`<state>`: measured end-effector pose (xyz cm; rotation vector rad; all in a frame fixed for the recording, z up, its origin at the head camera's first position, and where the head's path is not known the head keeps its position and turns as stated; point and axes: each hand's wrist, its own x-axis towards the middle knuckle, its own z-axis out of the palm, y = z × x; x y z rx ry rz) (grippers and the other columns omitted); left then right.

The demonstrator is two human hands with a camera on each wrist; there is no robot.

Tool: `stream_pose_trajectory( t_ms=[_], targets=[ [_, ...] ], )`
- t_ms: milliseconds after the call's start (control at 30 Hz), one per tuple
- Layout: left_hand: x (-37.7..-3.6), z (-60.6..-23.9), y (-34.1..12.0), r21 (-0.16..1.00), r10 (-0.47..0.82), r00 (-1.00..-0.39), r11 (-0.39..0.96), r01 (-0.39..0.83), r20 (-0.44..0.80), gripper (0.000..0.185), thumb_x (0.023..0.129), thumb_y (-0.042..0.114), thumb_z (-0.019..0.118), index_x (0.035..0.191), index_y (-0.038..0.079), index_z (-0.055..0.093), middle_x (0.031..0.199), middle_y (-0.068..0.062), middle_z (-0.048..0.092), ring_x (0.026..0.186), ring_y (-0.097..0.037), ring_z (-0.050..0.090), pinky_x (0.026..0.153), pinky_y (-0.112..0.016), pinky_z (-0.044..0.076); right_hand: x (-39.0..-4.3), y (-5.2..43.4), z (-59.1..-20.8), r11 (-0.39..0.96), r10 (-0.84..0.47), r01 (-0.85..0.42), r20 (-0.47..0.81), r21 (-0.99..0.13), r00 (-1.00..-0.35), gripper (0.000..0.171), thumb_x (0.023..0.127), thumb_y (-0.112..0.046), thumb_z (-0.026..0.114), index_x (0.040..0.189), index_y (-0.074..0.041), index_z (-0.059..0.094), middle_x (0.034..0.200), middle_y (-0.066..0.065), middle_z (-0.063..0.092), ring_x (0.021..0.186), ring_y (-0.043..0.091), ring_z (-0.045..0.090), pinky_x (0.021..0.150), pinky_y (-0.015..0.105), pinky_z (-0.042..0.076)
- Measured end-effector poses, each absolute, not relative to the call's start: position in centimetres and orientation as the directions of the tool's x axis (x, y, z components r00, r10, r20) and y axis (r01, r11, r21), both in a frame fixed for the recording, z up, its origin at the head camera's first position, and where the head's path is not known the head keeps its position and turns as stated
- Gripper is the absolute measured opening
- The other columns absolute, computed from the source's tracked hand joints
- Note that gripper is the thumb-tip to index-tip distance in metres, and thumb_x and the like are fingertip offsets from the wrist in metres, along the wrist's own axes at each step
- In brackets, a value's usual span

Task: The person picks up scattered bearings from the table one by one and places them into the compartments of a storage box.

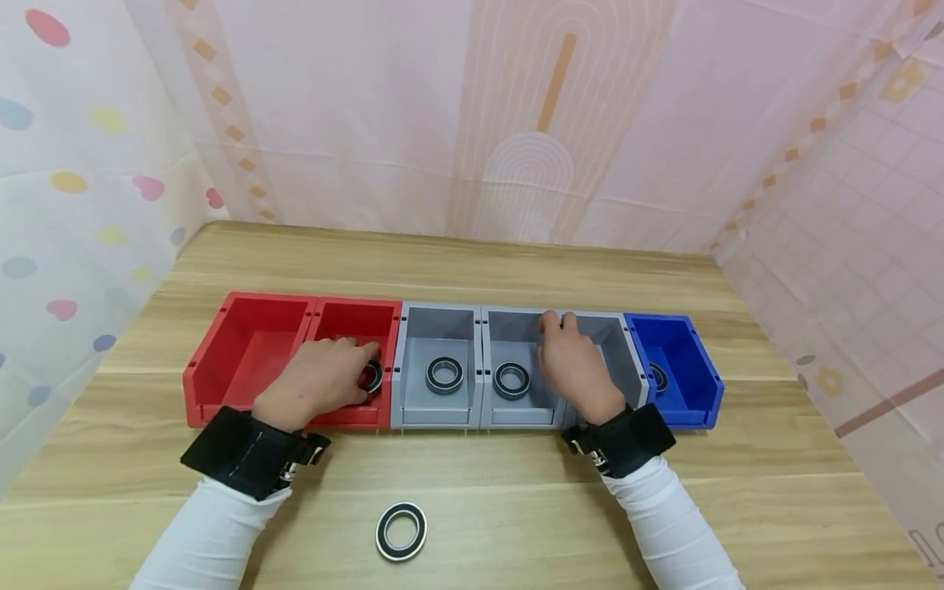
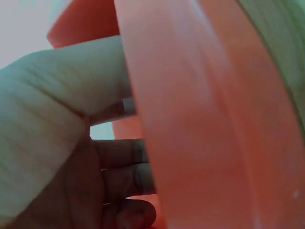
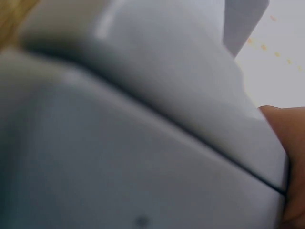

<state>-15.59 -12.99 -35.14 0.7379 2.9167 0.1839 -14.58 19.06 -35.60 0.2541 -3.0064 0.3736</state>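
Note:
My left hand (image 1: 324, 373) reaches into the second red bin (image 1: 361, 310) with its thumb and fingers about a black-and-silver ball bearing (image 1: 375, 378), partly covered by the hand. In the left wrist view, the red front wall hides the fingertips of the left hand (image 2: 62, 114). My right hand (image 1: 578, 369) is over the divider between two grey bins, fingers forward, with nothing seen in its grasp. Just left of it, a bearing (image 1: 511, 381) lies in the grey bin (image 1: 509, 319). The right wrist view shows mostly grey bin wall (image 3: 157, 124) and part of the right hand (image 3: 293, 143).
Another bearing (image 1: 445, 375) lies in the left grey bin (image 1: 441, 319), and one (image 1: 658, 377) in the blue bin (image 1: 686, 401). A loose bearing (image 1: 401, 559) is on the wooden table (image 1: 501, 508) in front. The leftmost red bin (image 1: 258, 352) ends the row.

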Motion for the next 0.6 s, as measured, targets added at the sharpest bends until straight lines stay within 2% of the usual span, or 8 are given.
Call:
stream_pose_trajectory(
  t_ms=[600],
  targets=[
    [-15.43,-35.30,-12.96,0.124,0.484,-0.872,0.872,0.474,-0.071,0.059,0.060,0.019,0.089,0.110,0.003,0.062,0.083,-0.010,0.058,0.070,-0.022,0.054,0.067,-0.043,0.055,-14.66,19.04,-35.67,0.956,-0.157,-0.186,0.139,-0.228,-0.978,0.025,0.092,-0.008,0.059,0.113,-0.002,0.048,0.096,0.019,0.046,0.049,0.023,0.045,0.042,0.031,0.038]
  ],
)
